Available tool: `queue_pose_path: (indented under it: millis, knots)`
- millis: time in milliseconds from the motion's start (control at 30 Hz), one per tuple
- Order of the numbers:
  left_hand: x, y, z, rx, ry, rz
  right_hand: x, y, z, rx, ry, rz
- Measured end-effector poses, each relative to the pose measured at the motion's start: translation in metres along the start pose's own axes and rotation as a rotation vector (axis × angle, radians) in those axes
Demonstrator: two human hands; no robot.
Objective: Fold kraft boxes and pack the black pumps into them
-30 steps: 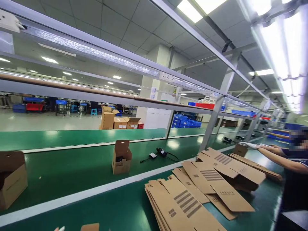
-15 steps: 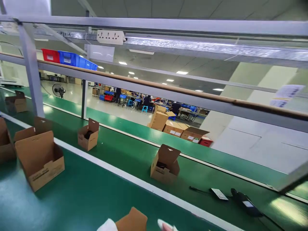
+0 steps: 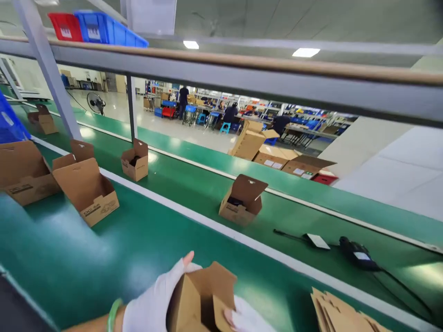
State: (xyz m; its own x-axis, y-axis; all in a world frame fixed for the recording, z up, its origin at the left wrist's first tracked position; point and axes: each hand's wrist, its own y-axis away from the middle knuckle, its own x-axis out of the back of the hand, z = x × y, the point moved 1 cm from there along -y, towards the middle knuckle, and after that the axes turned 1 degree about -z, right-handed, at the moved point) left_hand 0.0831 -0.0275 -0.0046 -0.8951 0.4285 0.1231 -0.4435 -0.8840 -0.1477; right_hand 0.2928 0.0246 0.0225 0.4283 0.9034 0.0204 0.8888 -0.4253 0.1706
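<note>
At the bottom of the view I hold a small brown cardboard box (image 3: pixel 204 295) with its flaps partly open, above the green table. My left hand (image 3: pixel 155 302), in a white fingerless glove with a green bracelet at the wrist, wraps round the box's left side. My right hand (image 3: pixel 242 319), also gloved, grips its lower right edge, fingers pressed on the flap.
Open cardboard boxes (image 3: pixel 88 191) stand at the left on the green table (image 3: pixel 104 258). Further boxes (image 3: pixel 242 200) ride the green conveyor (image 3: pixel 194 189) beyond a white stripe. A black power adapter (image 3: pixel 356 253) with cable lies on the belt. Flat cartons (image 3: pixel 342 313) are stacked at bottom right.
The view has swung left and down, from the flat carton stack and a co-worker to the belt. My hands and the box have come up into view from the bottom edge.
</note>
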Motion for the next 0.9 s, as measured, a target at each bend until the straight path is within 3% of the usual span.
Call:
queue_pose_path:
  millis: [67, 167, 367, 500, 567, 667, 733, 800, 833, 900]
  knots:
    - [0.006, 0.012, 0.004, -0.025, 0.069, 0.019, 0.011, 0.005, 0.002, -0.023, -0.212, -0.081]
    - [0.018, 0.025, 0.011, -0.062, 0.044, 0.024, 0.021, 0.002, -0.013, -0.108, -0.214, -0.089]
    - [0.028, 0.027, 0.015, -0.034, -0.032, -0.028, -0.001, -0.039, -0.056, -0.306, 0.261, -0.201]
    - [0.026, 0.03, 0.01, 0.019, -0.052, -0.033, -0.02, -0.054, -0.054, -0.552, 0.671, -0.071]
    - [0.028, 0.029, 0.009, 0.012, -0.06, -0.017, -0.021, -0.056, -0.051, -0.581, 0.827, -0.034]
    - [0.041, 0.021, 0.014, -0.044, -0.028, 0.051, -0.009, -0.048, -0.058, -0.425, 0.914, 0.041]
    - [0.059, 0.012, 0.016, -0.043, 0.022, 0.178, -0.001, -0.036, -0.071, -0.153, 1.021, 0.279]
    - [0.082, 0.0, 0.016, 0.04, 0.114, 0.412, -0.002, -0.024, -0.084, 0.169, 1.157, 0.486]
    - [0.092, -0.006, 0.014, 0.11, 0.191, 0.536, -0.008, -0.019, -0.088, 0.303, 1.218, 0.491]
    - [0.109, -0.018, 0.009, 0.249, 0.416, 0.669, -0.026, -0.015, -0.087, 0.498, 1.339, 0.346]
